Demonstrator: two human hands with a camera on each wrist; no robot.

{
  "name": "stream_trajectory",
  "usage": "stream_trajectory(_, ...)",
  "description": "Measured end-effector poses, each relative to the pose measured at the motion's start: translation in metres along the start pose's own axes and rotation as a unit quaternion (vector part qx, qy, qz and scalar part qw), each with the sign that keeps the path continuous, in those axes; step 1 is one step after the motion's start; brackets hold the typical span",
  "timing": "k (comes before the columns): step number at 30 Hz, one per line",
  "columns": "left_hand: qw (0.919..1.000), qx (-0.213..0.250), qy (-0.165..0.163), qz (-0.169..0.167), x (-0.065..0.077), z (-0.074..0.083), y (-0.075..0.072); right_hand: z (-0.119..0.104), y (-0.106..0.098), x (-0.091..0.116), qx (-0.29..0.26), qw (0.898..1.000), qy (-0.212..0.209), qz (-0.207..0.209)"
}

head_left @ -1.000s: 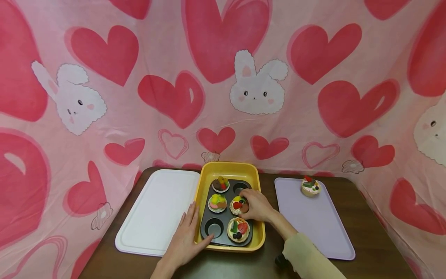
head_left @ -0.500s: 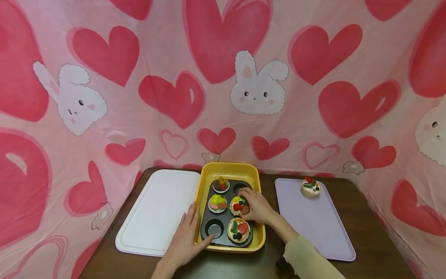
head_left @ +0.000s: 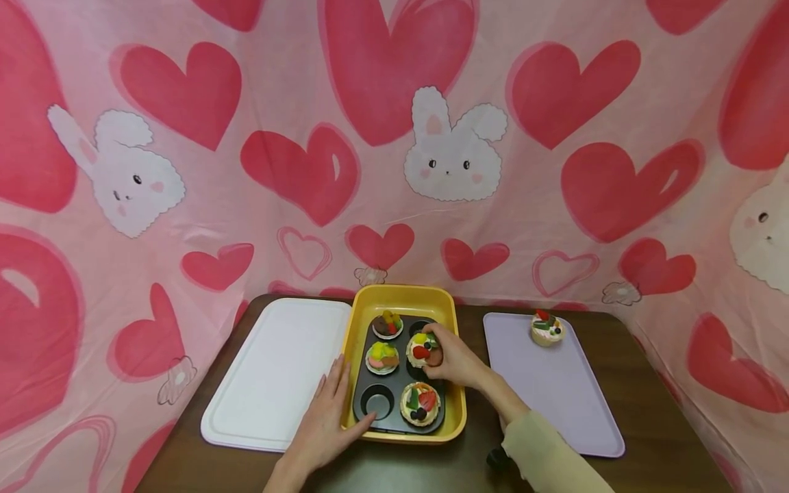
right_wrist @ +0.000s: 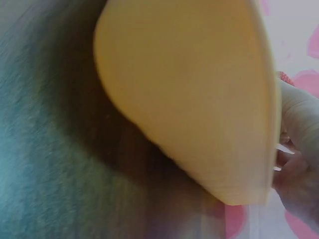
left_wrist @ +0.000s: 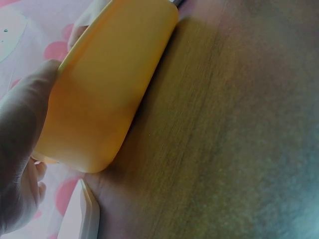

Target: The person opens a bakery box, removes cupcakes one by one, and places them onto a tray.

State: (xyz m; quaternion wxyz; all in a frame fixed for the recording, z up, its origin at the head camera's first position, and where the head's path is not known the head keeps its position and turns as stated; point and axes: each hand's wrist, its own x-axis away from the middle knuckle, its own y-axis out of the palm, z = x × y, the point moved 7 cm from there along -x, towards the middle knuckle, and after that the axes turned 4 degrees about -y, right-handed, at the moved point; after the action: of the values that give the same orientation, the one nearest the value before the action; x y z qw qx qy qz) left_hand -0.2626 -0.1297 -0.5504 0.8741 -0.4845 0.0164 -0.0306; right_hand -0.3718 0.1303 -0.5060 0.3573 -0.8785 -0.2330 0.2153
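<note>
My right hand (head_left: 455, 359) pinches a fruit-topped tart (head_left: 420, 351) just above the right middle cup of a dark muffin tin (head_left: 399, 383). The tin lies inside a yellow bin (head_left: 403, 296). With straight fingers, my left hand (head_left: 323, 424) rests along the bin's left rim, thumb over the near edge. Another tart (head_left: 420, 404) sits in the near right cup. In the left column are a yellow-and-pink-topped cupcake (head_left: 382, 357) and, behind it, a chocolate-and-fruit one (head_left: 387, 324). In the right wrist view the bin's wall (right_wrist: 189, 89) hides most of the hand (right_wrist: 301, 129).
A white tray (head_left: 280, 373) lies left of the bin, and a lilac tray (head_left: 555, 397) to its right. One fruit cupcake (head_left: 546, 330) stands at the lilac tray's far end. A small black object (head_left: 496, 459) is by the right sleeve. A heart-patterned cloth (head_left: 394, 185) hangs behind the table.
The right hand has lifted the tart a little out of its cup, so part of the dark cup shows beneath it. The left hand stays on the bin.
</note>
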Motion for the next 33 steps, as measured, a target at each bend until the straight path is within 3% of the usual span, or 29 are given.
stream_trajectory(10, 0.9999, 0.014, -0.001, 0.0, 0.0, 0.001, -0.001, 0.006, -0.013, -0.002, -0.112, 0.991, 0.037, 0.069)
stream_trajectory(19, 0.9999, 0.011, 0.005, 0.007, 0.0, 0.001, -0.001, 0.01, -0.013, 0.004, -0.235, 0.966, 0.052, 0.09)
stream_trajectory(33, 0.9999, 0.011, -0.002, 0.002, -0.001, 0.0, -0.001, 0.032, -0.037, 0.019, -0.272, 0.947, 0.099, 0.141)
